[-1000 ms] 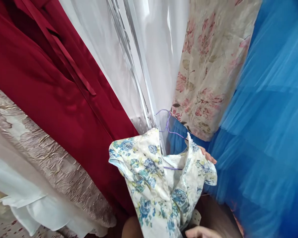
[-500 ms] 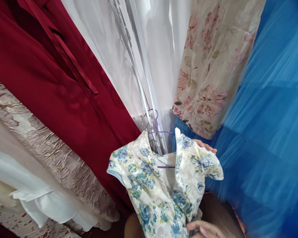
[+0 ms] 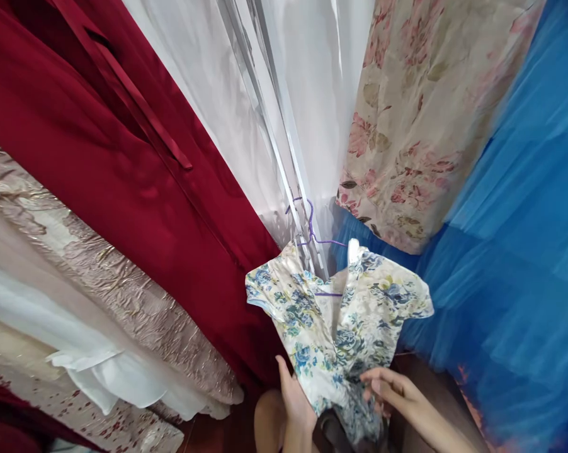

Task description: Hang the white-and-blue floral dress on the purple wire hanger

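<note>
A white dress with blue and green flowers, short sleeves and a V-neck hangs on a purple wire hanger. My left hand is at the dress's lower left edge, thumb stretched up and away; its other fingers are hidden behind the cloth. At the waist, my right hand has its bent fingers closed on the gathered front fabric. Below it, the lower part of the dress is greyish and blurred.
Metal poles rise behind the hanger. A dark red garment hangs to the left, beside a textured pinkish one. On the right are a beige floral cloth and blue tulle. A bare knee shows below.
My left hand has left the back of the right-side shoulder and come to the lower left edge. My right hand has risen to the waist. The dress appears shifted slightly right and up.
</note>
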Tool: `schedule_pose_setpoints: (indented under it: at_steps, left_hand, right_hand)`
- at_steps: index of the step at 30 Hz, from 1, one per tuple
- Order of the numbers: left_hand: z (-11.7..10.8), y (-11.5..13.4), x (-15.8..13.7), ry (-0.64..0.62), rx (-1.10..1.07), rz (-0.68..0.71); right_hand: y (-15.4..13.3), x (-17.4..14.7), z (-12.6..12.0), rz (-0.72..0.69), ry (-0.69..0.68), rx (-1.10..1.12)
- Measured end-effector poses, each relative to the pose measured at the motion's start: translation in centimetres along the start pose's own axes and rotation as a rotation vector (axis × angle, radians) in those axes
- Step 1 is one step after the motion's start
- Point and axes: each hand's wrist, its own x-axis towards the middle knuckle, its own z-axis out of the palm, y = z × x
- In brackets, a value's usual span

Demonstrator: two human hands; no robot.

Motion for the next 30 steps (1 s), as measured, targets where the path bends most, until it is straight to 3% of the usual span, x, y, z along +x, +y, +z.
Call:
schedule_pose_setpoints:
  at_steps: [5,11,16,20,23,27,28,30]
  left_hand:
    - [-2.6,1.0,-1.8,0.085,0.215,0.008]
    - [-1.7,-0.1,-3.1,-0.070,0.141,-0.013]
    - [-3.2,-0.7,-2.2,-0.057,0.162,-0.017]
    - [-3.5,-0.3,-1.9,-0.042,0.303,0.027]
    - [-2.6,0.3,-2.6,-0.039,0.486,0.230]
    - [-1.0,0.2,-4.1,0.215,0.747,0.803]
    - [-0.5,-0.1,-4.4,0.197,0.823,0.892]
    - [0.4,-1.0,-4.6,0.006,0.979,0.913]
  right_hand:
    - [-1.8,3.0,2.7,-0.135,0.087,-0.148]
    - [-3.2,5.1,3.7,-0.282,0.126,-0.353]
    - [-4.5,4.3,2.6,-0.275,0.073,-0.472]
    - [-4.8,3.6,2.4,-0.214,0.001,-0.324]
    - [-4.3,3.2,2.7,-0.183,-0.006,-0.202]
    - [-3.6,2.8,3.1,-0.168,0.048,-0.110]
    - [-3.5,2.8,3.2,-0.163,0.062,-0.090]
    - [-3.5,2.7,3.4,-0.158,0.077,-0.052]
